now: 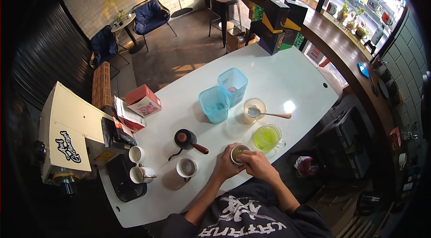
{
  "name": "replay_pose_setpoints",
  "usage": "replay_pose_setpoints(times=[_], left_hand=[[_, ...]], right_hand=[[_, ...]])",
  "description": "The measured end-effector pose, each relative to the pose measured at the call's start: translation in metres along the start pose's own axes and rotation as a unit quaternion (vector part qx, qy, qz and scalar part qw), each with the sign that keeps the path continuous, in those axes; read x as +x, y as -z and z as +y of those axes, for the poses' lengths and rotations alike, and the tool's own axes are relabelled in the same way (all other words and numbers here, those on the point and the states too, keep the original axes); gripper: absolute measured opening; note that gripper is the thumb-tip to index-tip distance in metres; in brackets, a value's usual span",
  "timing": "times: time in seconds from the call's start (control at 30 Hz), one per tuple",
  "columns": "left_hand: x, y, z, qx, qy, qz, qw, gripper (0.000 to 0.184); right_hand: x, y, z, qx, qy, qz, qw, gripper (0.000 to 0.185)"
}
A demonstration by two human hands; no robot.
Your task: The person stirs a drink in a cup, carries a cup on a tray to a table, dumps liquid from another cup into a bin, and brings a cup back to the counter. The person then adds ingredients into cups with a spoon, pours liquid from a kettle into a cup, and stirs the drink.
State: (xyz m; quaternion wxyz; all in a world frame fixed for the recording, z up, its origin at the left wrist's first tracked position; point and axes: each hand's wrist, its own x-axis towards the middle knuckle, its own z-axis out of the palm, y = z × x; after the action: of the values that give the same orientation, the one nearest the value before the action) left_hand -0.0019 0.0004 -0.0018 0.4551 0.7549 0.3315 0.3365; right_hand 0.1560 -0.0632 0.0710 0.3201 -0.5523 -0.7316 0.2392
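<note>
Near the table's front edge, my left hand (pixel 226 165) wraps round a small cup (pixel 233 161) with yellowish-green contents. My right hand (pixel 257 161) is closed at the cup's right rim, fingertips bent over its mouth. What they pinch, if anything, is hidden. Just beyond my right hand stands a clear glass mug (pixel 268 138) of bright green liquid. Behind it, a spoon (pixel 274 115) lies across a plastic tub (pixel 249 106). To the left are a white cup (pixel 186 168) and a black gooseneck kettle (pixel 185 140) with a wooden handle.
Two blue plastic containers (pixel 214 104) stand mid-table. Two white cups (pixel 137 154) sit by a black tray (pixel 120 183) and a cream machine (pixel 65 130) at left. A red box (pixel 143 100) and packets are behind them. Dark boxes (pixel 278 25) occupy the far corner.
</note>
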Motion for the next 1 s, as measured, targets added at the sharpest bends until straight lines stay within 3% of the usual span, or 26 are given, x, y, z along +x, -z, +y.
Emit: replay_pose_setpoints(times=[0.4, 0.5, 0.57, 0.8, 0.9, 1.0], left_hand=[[0.0, 0.001, -0.002, 0.005, -0.017, 0.003, 1.0, 0.079], [-0.001, 0.002, -0.003, 0.002, -0.016, -0.002, 1.0, 0.079], [0.0, 0.001, -0.002, 0.0, -0.015, 0.003, 1.0, 0.08], [0.0, 0.0, -0.001, -0.001, -0.013, 0.008, 1.0, 0.081], [-0.001, -0.001, -0.002, -0.008, -0.008, 0.008, 1.0, 0.081], [0.0, 0.0, -0.002, -0.009, -0.006, 0.002, 1.0, 0.079]], right_hand=[[0.008, 0.009, 0.002, -0.04, -0.04, 0.059, 0.997, 0.029], [0.011, 0.0, 0.002, -0.022, -0.042, 0.071, 0.996, 0.026], [0.01, -0.004, 0.002, 0.015, -0.034, 0.088, 0.995, 0.012], [0.003, -0.004, 0.002, 0.047, -0.021, 0.031, 0.998, 0.007], [0.0, 0.004, 0.0, 0.033, -0.018, 0.019, 0.999, 0.021], [-0.001, 0.012, 0.0, 0.027, -0.027, 0.012, 0.999, 0.008]])
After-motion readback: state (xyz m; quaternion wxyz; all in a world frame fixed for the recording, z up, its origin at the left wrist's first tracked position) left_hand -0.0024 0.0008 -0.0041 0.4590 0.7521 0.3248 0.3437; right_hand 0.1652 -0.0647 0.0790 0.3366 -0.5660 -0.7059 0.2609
